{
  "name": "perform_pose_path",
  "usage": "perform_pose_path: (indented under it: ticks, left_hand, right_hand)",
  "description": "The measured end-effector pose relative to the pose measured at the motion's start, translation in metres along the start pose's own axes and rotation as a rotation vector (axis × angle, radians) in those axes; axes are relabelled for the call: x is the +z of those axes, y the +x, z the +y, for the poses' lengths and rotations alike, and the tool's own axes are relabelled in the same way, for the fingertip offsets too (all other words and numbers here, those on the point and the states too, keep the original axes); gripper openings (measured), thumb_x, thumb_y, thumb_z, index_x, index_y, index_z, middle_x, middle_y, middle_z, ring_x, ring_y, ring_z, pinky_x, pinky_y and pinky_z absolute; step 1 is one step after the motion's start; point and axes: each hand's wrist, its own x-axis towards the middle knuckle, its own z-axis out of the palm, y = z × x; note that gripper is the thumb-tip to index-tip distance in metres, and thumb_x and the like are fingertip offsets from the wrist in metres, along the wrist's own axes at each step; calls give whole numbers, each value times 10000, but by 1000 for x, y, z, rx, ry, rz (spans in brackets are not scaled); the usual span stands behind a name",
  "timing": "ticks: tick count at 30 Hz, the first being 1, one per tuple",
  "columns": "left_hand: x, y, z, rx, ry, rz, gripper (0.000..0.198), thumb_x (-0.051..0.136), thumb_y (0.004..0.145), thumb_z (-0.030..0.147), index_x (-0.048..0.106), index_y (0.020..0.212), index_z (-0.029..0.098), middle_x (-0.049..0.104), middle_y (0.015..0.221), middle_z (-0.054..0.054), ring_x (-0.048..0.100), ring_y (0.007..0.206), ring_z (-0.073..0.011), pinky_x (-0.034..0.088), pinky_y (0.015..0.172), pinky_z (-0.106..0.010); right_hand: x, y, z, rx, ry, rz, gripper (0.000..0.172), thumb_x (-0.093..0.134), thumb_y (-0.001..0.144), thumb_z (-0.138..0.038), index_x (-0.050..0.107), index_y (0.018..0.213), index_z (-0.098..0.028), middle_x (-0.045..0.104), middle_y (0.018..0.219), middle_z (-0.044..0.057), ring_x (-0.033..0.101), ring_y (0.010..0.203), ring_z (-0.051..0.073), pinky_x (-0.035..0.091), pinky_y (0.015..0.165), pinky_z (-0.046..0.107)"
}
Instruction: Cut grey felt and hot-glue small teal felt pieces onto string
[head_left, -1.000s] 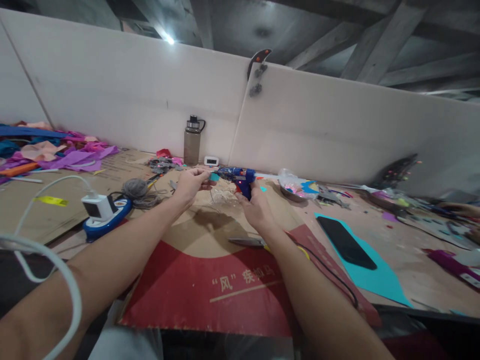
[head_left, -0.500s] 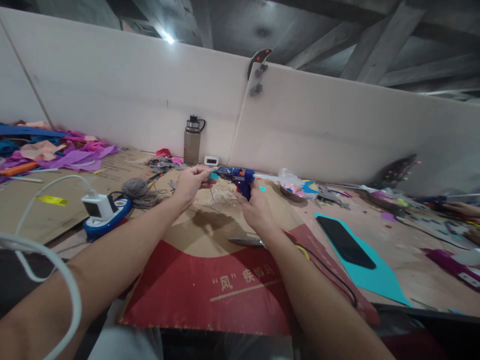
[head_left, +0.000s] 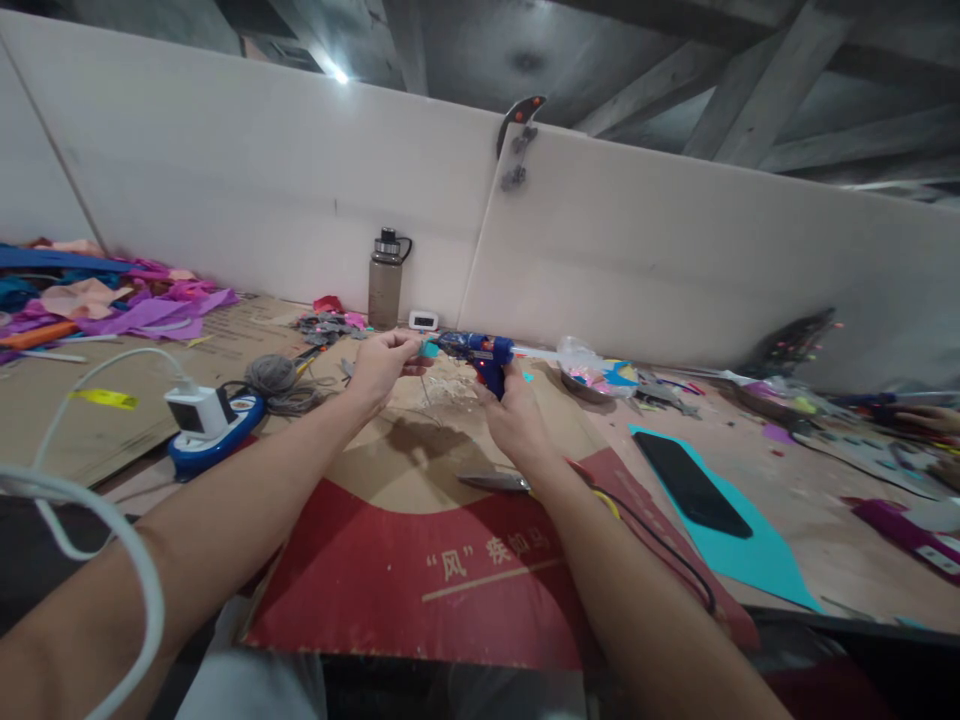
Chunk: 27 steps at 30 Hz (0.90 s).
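My right hand (head_left: 514,405) is wrapped round the grip of a blue glue gun (head_left: 480,350), whose nozzle points left. A white glue stick (head_left: 536,353) sticks out of its back end. Between the fingertips of my left hand (head_left: 386,368) is a small teal piece (head_left: 429,348), close to the nozzle; whether they touch I cannot tell. A thin strand hangs below that piece. Both hands are above a red and tan cardboard sheet (head_left: 405,580). Scissors (head_left: 495,482) lie on it, partly hidden under my right forearm.
Left are a power strip (head_left: 217,440), grey yarn (head_left: 271,375) and coloured scraps (head_left: 142,315). A bottle (head_left: 385,285) stands at the back. On the right, a phone (head_left: 690,480) lies on a teal sheet (head_left: 765,570); another person's hand (head_left: 926,418) shows at far right.
The glue gun has shifted very slightly to the right, and a bit more of the teal piece shows. My hands otherwise keep nearly the same pose.
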Motion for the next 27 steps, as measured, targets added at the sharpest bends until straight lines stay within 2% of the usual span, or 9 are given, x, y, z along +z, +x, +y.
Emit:
perform_pose_path:
  ticks: [7, 13, 19, 22, 25, 27]
  left_hand:
    - [2, -1, 3, -22, 20, 10, 135, 670, 724, 224, 587, 720, 118, 659, 665, -48, 639, 556, -130, 493, 533, -234]
    - [1, 0, 0, -1, 27, 4, 186, 703, 706, 265, 593, 719, 116, 666, 699, -63, 642, 561, -138, 498, 532, -246]
    - [0, 0, 0, 2, 48, -8, 218, 719, 687, 288, 590, 727, 117, 660, 702, -50, 639, 562, -130, 493, 530, -235]
    - [0, 0, 0, -6, 35, -12, 201, 707, 693, 273, 579, 727, 121, 644, 695, -32, 639, 560, -125, 488, 524, -227]
    - [-1, 1, -2, 2, 25, -30, 165, 680, 711, 257, 583, 735, 126, 626, 686, -18, 632, 552, -116, 488, 526, -225]
    - [-2, 2, -3, 0, 26, -39, 156, 673, 714, 259, 589, 740, 129, 622, 683, -17, 630, 554, -117, 483, 526, -227]
  right_hand:
    - [-1, 0, 0, -6, 1, 8, 440, 489, 812, -240, 467, 1250, -202, 625, 1114, 95, 581, 969, 227, 432, 900, 384]
    - [-2, 0, 0, 23, -12, 11, 392, 490, 811, -239, 491, 1200, -191, 643, 1038, 91, 592, 903, 220, 451, 854, 376]
    - [0, 1, 4, 10, -21, 58, 397, 498, 805, -247, 490, 1198, -190, 636, 1054, 105, 593, 934, 246, 443, 872, 419]
    - [0, 4, 10, 26, -16, 111, 388, 517, 796, -263, 500, 1175, -183, 627, 1085, 119, 577, 1010, 260, 429, 907, 422]
    - [2, 8, 21, 121, 6, 151, 348, 556, 764, -279, 538, 1098, -181, 638, 1057, 117, 577, 1023, 264, 442, 884, 402]
    - [3, 11, 29, 260, 16, 103, 273, 591, 735, -278, 570, 990, -183, 665, 889, 94, 621, 855, 249, 476, 756, 370]
